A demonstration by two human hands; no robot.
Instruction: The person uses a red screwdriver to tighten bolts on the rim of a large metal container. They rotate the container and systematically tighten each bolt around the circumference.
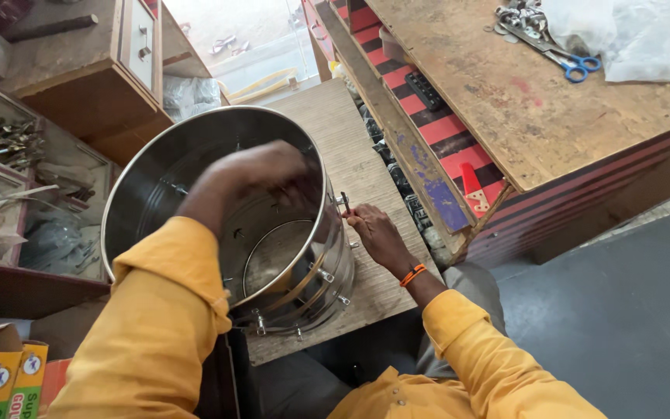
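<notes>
A large shiny steel drum lies tilted on a low wooden board, its open mouth towards me. My left hand reaches inside the drum and presses against its inner wall near the rim. My right hand is outside the drum, fingers pinched on a small dark tool set against a bolt on the drum's outer wall. Several bolts and nuts stick out around the drum's side. I cannot tell what the left hand holds inside.
A worn wooden workbench with red and black striped sides stands to the right, carrying blue-handled scissors, metal parts and white plastic. A glass case with metal items is on the left. Colourful boxes sit at bottom left.
</notes>
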